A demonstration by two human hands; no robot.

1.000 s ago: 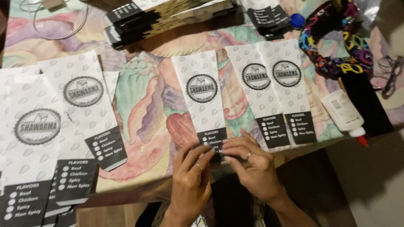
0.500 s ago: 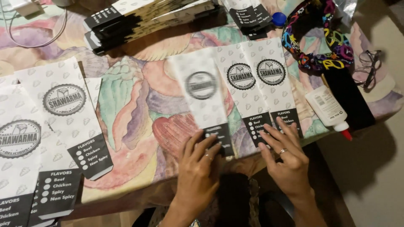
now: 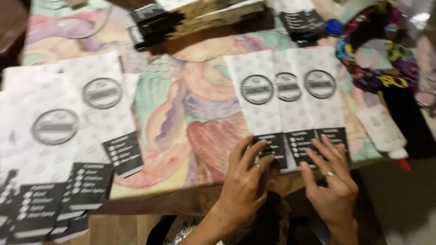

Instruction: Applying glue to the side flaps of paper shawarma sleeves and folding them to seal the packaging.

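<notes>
While the tabletop [image 3: 190, 113] spreads widest of all, covered in a cloth of swirled pink, green and purple shapes, the paper bags take up most of what lies on it. A fanned spread of white bags [image 3: 68, 122] with round grey emblems and black lower panels fills the left side, overlapping one another down toward the near edge. At the far edge a stack of folded dark bags [image 3: 195, 18] lies flat, and to the far right sits a multicoloured fabric band [image 3: 377, 59] with a black strip below it. A white glue bottle [image 3: 383, 134] with a red tip lies just right of the work.

Three white bags [image 3: 290, 104] lie side by side, slightly overlapped, their long axes running away from the person and their black panels toward the near edge. The left hand [image 3: 247, 174] rests flat, fingers spread, on the black panel of the leftmost bag [image 3: 259, 100]; it grasps nothing. The right hand [image 3: 329, 174] lies open in the same way, fingertips on the panels of the middle and right bags. Each bag stretches straight away from the fingertips, so the left hand is nearer the leftmost bag and the right hand nearer the other two
</notes>
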